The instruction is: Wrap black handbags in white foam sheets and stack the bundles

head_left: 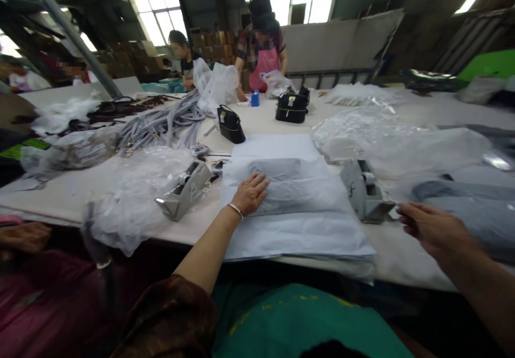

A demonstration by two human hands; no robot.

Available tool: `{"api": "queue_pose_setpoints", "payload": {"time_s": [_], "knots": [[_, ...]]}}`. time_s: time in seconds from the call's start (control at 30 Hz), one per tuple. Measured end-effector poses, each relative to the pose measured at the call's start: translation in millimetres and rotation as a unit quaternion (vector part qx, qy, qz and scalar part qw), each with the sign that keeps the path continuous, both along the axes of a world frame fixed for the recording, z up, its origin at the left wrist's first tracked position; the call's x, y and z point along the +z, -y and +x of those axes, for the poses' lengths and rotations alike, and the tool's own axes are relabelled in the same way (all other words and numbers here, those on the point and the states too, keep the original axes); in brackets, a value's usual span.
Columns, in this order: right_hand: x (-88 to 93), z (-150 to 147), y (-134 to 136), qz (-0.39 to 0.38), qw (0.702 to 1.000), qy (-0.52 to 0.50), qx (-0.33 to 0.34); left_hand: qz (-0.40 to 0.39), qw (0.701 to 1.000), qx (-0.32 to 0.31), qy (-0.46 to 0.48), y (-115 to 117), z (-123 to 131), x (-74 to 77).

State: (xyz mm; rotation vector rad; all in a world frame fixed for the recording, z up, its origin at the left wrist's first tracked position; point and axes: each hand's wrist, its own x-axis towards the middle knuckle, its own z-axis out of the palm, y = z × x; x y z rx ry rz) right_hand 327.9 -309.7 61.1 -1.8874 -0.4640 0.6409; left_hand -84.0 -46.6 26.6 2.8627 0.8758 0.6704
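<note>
My left hand [250, 194] lies flat with fingers stretched out on a grey bundle [298, 186] wrapped in thin white sheet material. Under it a stack of white sheets [298, 237] spreads over the table edge. At the right, my right hand [432, 232] pinches the end of a strip of tape [394, 213] at the front of a grey tape dispenser [364, 191]. A second tape dispenser [185, 189] stands left of the sheets, its front turned toward the left.
Clear plastic bags [137, 202] and grey straps [164, 119] lie left. Two black handbags [231, 124] [292, 106] stand farther back. More plastic film [370, 132] and a grey wrapped bundle [462, 202] lie right. Co-workers [263, 60] work across the table; another person's hand [26, 237] is at left.
</note>
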Motion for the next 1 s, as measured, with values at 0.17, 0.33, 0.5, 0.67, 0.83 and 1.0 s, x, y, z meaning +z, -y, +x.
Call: {"api": "queue_pose_setpoints", "payload": {"time_s": [0.17,0.33,0.5,0.67,0.83,1.0], "knots": [[-8.6,-23,0,0.029,0.995,-0.064,-0.07,0.016,0.999,-0.028,0.041,-10,0,-7.4],[-21.9,-20,2,-0.006,0.996,-0.02,-0.083,0.014,0.998,-0.032,0.05,-11,-1,-7.4],[-9.4,-60,0,0.035,0.992,-0.096,0.07,0.006,0.998,-0.037,0.051,-10,-1,-7.8],[32.9,-148,-55,0.063,0.887,-0.273,0.366,-0.017,0.997,-0.031,0.071,-9,-1,-8.9],[41.8,-205,-128,0.043,0.824,-0.332,0.457,-0.037,0.995,-0.028,0.088,-8,-1,-9.4],[28.6,-226,-169,0.009,0.829,-0.318,0.46,-0.053,0.993,-0.028,0.105,-9,0,-11.5]]}}
